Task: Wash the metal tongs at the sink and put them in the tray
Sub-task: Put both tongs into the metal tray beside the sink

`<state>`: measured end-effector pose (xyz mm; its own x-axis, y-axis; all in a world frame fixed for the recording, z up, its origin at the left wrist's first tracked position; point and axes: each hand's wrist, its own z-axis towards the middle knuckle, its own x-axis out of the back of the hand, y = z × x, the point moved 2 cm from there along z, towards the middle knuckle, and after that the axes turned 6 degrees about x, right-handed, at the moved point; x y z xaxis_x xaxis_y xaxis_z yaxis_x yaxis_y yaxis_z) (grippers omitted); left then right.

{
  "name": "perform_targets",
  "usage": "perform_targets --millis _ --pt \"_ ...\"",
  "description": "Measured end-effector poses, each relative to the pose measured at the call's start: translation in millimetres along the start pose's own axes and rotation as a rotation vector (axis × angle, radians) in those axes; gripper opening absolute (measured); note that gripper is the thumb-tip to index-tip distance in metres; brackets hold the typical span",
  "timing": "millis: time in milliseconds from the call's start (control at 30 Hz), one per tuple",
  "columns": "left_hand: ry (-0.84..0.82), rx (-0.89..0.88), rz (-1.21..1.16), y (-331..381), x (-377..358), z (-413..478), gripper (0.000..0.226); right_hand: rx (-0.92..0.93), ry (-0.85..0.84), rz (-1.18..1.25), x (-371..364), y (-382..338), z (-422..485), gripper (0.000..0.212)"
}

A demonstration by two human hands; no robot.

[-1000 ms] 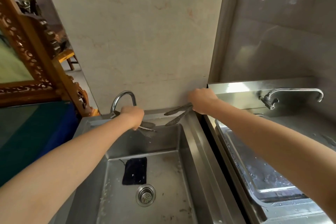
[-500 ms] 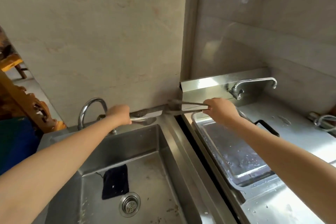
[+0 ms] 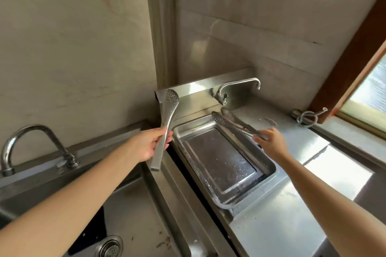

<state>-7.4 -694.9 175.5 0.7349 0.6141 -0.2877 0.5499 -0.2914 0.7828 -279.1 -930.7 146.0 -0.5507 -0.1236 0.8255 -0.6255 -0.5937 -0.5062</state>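
Observation:
My left hand [image 3: 149,145] grips one pair of metal tongs [image 3: 166,125] by the middle of the handle, its perforated head pointing up, between the sink [image 3: 133,210] and the tray. My right hand [image 3: 271,142] holds a second pair of metal tongs [image 3: 231,122] by the hinge end, slanted low over the far right corner of the steel tray [image 3: 271,170]; the perforated tips point to the back left. The wet tray sits on the steel counter to the right of the sink and has nothing lying in it.
A curved tap [image 3: 27,142] stands at the sink's back left; a black cloth [image 3: 92,236] and a drain [image 3: 108,246] lie in the basin. A wall tap [image 3: 236,87] juts out behind the tray. A coiled hose fitting [image 3: 307,118] rests near the window frame.
Both hands have swung right from the sink's back edge. The right hand now holds its tongs over the tray, and the left hand has turned its tongs upright. The view has panned right.

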Motion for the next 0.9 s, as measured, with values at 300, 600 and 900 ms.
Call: perform_targets --millis 300,600,900 --pt "-0.172 0.009 -0.098 -31.0 -49.8 10.9 0.026 -0.12 -0.053 0.064 -68.6 28.3 -18.4 0.021" --pt "-0.239 -0.008 -0.083 -50.1 -47.4 19.5 0.022 -0.173 -0.131 -0.102 -89.5 35.3 -15.4 0.024" --pt "-0.237 0.0 -0.07 -65.0 -51.1 26.5 0.019 -0.166 -0.223 -0.3 -92.8 40.7 -25.2 0.025"
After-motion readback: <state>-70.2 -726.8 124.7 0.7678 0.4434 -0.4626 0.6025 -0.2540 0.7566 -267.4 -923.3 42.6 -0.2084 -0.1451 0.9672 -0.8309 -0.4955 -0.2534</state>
